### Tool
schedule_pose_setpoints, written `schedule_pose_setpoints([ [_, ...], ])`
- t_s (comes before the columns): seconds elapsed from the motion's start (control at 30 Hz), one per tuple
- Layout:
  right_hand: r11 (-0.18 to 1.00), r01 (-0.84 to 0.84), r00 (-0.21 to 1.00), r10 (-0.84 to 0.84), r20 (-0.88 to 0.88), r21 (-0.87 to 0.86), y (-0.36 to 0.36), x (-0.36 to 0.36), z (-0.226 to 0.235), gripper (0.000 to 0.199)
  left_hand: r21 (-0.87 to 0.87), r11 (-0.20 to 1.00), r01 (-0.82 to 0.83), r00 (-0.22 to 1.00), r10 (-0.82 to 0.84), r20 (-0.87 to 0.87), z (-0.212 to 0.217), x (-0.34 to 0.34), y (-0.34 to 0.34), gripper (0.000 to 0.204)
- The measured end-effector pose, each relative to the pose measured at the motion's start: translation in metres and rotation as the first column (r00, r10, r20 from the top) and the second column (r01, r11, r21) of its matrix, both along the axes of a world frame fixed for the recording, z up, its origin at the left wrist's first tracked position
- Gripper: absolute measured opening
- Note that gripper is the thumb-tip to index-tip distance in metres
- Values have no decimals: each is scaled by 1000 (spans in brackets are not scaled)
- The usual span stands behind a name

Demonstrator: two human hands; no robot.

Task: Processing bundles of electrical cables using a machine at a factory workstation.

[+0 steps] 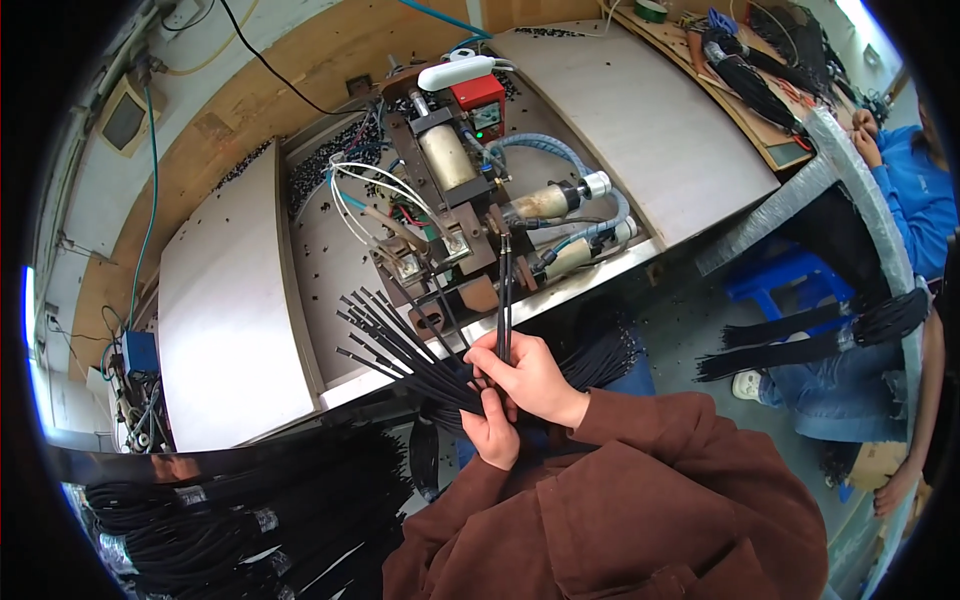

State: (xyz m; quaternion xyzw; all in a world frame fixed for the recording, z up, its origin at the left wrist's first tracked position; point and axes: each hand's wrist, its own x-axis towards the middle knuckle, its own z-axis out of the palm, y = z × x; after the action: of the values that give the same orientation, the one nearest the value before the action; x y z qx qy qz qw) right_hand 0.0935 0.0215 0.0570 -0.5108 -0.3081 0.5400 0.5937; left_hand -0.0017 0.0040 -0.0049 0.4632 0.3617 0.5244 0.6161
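My left hand is closed round a bundle of thin black cords, whose tipped ends fan out toward the upper left. Just above it, my right hand pinches a few black cords that stand nearly upright. Their upper ends reach the front of a bench-mounted pneumatic machine with metal cylinders and hoses. Two more cords slant up from the hands toward the machine's left clamp block. Exactly where the cord ends sit in the machine is too small to tell.
Pale boards flank the machine, with small black bits scattered around. Bundled black cords lie at lower left; more hang beside my lap. A blue stool and a person in a blue top are at the right.
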Motion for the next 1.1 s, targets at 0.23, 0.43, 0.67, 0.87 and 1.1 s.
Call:
schedule_pose_setpoints([
  [0.23,1000,-6,999,6,-36,3,8,-2,-5,17,29,999,-20,1000,20,-1,8,3,5,16],
  [0.43,997,1,1000,1,-27,79,14,-3,-18,18,-17,1000,14,999,-13,49,7,3,6,11],
  [0.67,976,-177,984,179,5,-127,5,8,7,19,-34,999,2,999,0,39,-1,3,-1,11],
  [0.87,998,-20,991,13,136,54,-9,0,-5,17,-17,998,53,999,-53,0,-15,-2,-12,11],
  [1.1,1000,-6,1000,6,10,23,-12,-1,-10,14,-29,997,72,997,-72,16,-17,-6,-17,15],
])
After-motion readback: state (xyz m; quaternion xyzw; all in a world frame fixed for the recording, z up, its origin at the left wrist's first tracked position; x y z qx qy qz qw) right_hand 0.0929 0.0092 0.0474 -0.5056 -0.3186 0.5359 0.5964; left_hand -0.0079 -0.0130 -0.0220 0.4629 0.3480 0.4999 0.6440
